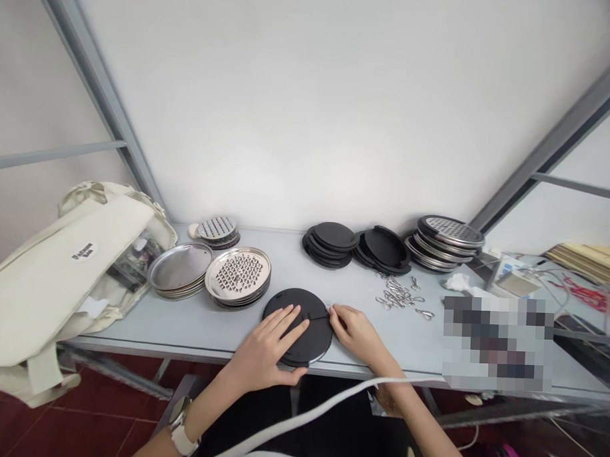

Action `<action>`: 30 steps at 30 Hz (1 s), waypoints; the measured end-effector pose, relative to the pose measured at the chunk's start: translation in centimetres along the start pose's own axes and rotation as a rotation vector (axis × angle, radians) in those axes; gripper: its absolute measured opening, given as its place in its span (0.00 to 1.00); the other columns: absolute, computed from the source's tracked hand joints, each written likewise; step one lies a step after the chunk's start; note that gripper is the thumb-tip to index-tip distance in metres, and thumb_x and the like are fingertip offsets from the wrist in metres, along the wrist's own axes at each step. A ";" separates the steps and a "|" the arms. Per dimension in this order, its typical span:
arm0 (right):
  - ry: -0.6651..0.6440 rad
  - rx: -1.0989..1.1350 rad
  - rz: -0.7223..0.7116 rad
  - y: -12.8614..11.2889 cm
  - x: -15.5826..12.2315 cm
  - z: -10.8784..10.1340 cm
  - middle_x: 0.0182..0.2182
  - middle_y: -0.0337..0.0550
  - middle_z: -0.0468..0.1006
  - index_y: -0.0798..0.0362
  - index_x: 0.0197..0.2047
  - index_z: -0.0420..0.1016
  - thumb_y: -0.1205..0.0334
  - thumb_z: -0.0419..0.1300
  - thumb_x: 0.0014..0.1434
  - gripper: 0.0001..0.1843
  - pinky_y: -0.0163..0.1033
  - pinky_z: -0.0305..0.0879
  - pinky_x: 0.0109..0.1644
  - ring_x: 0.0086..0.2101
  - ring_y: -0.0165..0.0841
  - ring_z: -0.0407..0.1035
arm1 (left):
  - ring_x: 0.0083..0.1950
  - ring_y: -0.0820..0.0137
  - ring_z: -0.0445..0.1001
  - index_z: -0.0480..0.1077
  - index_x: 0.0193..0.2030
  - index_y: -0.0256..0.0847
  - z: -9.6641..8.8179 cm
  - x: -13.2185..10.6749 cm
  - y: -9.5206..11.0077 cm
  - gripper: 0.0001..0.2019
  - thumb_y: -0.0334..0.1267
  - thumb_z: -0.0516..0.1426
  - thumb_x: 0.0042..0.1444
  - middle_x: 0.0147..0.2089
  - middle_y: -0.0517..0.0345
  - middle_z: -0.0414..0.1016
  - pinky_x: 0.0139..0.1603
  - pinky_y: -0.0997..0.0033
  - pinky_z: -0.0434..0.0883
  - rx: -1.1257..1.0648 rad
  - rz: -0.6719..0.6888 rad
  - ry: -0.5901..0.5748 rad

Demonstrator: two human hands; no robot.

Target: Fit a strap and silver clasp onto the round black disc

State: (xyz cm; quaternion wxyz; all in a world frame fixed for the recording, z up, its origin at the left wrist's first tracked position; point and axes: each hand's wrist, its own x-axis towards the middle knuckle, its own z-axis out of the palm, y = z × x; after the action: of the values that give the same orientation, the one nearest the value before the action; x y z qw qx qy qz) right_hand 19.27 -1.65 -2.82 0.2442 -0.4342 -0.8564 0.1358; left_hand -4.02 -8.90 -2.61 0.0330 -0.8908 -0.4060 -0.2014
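A round black disc (305,302) lies near the front edge of the table, with a thin dark line, maybe a cord, running to its right rim. My left hand (271,347) rests flat on it, fingers spread. At the right rim, my right hand (350,329) pinches a small metal clip, mostly hidden by the fingertips. Behind that hand lies a loose pile of small silver clips (399,295). Left of the disc sits a stack of round metal grater plates (238,274), and beside it a stack of smooth round metal plates (180,267).
Two piles of black discs (335,235) and black rings or holders (387,248) stand at the back, left of stacked black-rimmed graters (450,230). Smaller grater plates (217,229) lie back left. A cream bag (58,280) fills the left end. A white cable (308,412) crosses in front.
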 end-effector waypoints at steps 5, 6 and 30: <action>0.018 -0.003 0.010 -0.1 0.0 0.0 0.23 0.39 0.69 0.50 0.28 0.62 0.61 0.43 0.66 0.15 0.35 0.56 0.31 0.25 0.32 0.64 | 0.69 0.54 0.50 0.50 0.67 0.39 0.0 0.0 0.0 0.38 0.46 0.58 0.51 0.69 0.46 0.48 0.65 0.51 0.58 0.007 0.006 -0.002; 0.026 0.008 0.019 -0.1 0.0 0.0 0.23 0.39 0.69 0.50 0.29 0.62 0.61 0.44 0.66 0.14 0.35 0.56 0.30 0.24 0.32 0.64 | 0.69 0.54 0.49 0.49 0.67 0.39 0.1 0.0 -0.1 0.38 0.46 0.58 0.51 0.70 0.46 0.47 0.65 0.51 0.57 0.012 0.005 -0.008; -0.014 0.065 0.034 0.2 0.1 -0.1 0.21 0.35 0.64 0.50 0.27 0.54 0.60 0.43 0.66 0.15 0.34 0.53 0.30 0.23 0.30 0.61 | 0.69 0.55 0.49 0.50 0.67 0.38 0.2 -0.1 0.0 0.38 0.45 0.57 0.51 0.70 0.47 0.47 0.66 0.53 0.57 0.032 0.007 -0.002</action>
State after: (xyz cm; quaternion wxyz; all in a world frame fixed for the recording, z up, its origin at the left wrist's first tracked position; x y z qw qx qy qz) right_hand 19.38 -1.48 -2.78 0.2497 -0.4394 -0.8458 0.1708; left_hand -4.01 -8.88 -2.86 0.0478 -0.8918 -0.4059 -0.1940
